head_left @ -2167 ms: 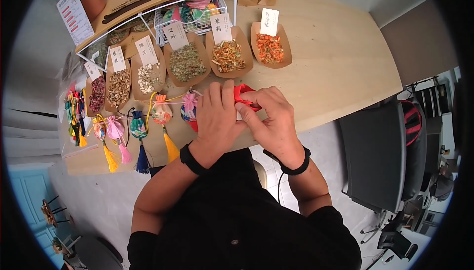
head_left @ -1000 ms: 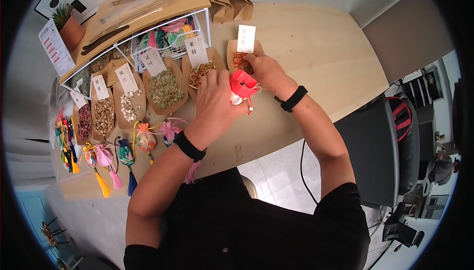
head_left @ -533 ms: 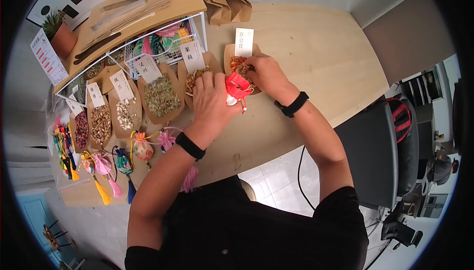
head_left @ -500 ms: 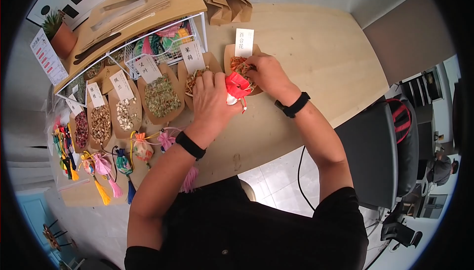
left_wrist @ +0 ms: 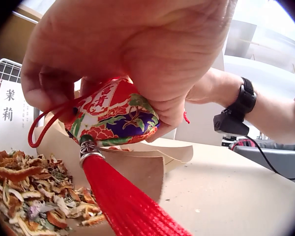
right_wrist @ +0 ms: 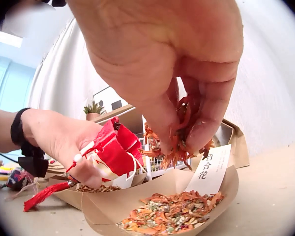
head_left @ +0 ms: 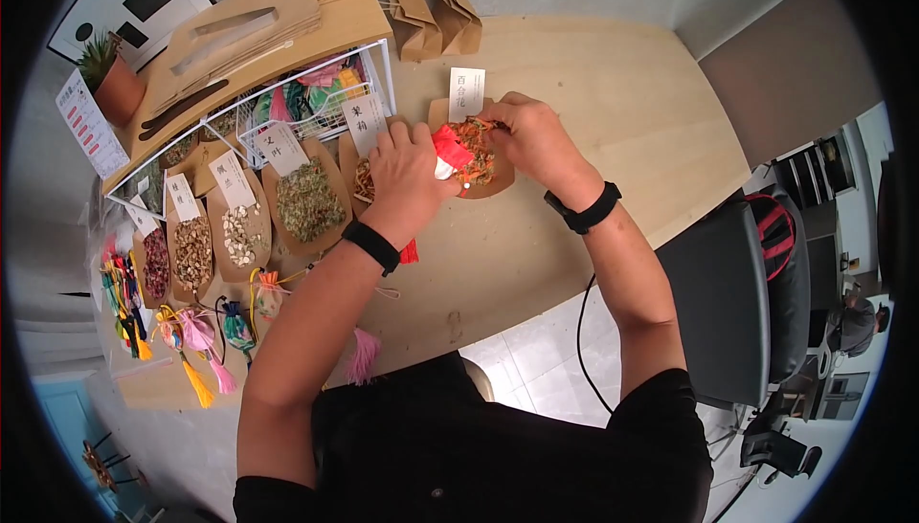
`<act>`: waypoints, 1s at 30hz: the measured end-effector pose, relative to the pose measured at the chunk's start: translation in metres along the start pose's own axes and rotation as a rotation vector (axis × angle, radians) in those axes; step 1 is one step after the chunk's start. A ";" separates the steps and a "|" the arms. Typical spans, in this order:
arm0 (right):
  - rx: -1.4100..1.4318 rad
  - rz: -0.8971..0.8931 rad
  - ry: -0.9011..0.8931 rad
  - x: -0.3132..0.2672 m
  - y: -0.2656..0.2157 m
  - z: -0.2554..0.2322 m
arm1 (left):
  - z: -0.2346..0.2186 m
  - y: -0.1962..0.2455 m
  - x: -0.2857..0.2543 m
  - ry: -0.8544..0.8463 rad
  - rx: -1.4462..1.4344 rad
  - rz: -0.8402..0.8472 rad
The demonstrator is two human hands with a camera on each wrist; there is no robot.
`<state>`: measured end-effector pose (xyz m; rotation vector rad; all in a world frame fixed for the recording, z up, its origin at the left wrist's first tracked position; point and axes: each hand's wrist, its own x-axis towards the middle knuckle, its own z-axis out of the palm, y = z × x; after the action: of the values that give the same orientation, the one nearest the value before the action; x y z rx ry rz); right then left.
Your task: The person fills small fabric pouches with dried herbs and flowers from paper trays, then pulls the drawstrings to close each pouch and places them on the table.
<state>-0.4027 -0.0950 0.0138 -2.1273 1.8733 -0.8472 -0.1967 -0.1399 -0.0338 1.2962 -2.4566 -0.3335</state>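
Note:
My left hand (head_left: 407, 174) grips a small red patterned pouch (left_wrist: 123, 115), its red tassel (left_wrist: 123, 196) hanging below. In the right wrist view the pouch's red mouth (right_wrist: 115, 150) gapes beside the left thumb. Orange dried petals (right_wrist: 174, 147) are pinched between the fingertips of my right hand (right_wrist: 172, 59), above a paper tray (right_wrist: 105, 214) of orange and green dried bits (right_wrist: 172, 211). A white label (head_left: 467, 92) stands at the back of that tray. The head view has the right hand (head_left: 541, 140) over the tray's right side, close to the pouch.
More paper trays of dried herbs (head_left: 308, 202) run leftward, each with a label. Small pouches with tassels (head_left: 198, 332) lie along the front left. Behind are a wooden shelf (head_left: 258, 35), a wire basket (head_left: 306, 102) and brown paper bags (head_left: 455, 21). A black chair (head_left: 718, 293) stands right.
My right hand has lifted from the petals with some pinched in its fingers. The left hand and pouch have shifted slightly left and up in the head view, beside the orange tray.

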 end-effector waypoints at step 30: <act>0.567 0.182 -0.359 0.014 -0.012 -0.018 | 0.018 0.011 0.016 -0.035 -0.079 0.058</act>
<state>-0.4011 -0.1015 0.0386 -1.6069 1.4062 -0.7746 -0.2207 -0.1456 -0.0436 1.1937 -2.4781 -0.4369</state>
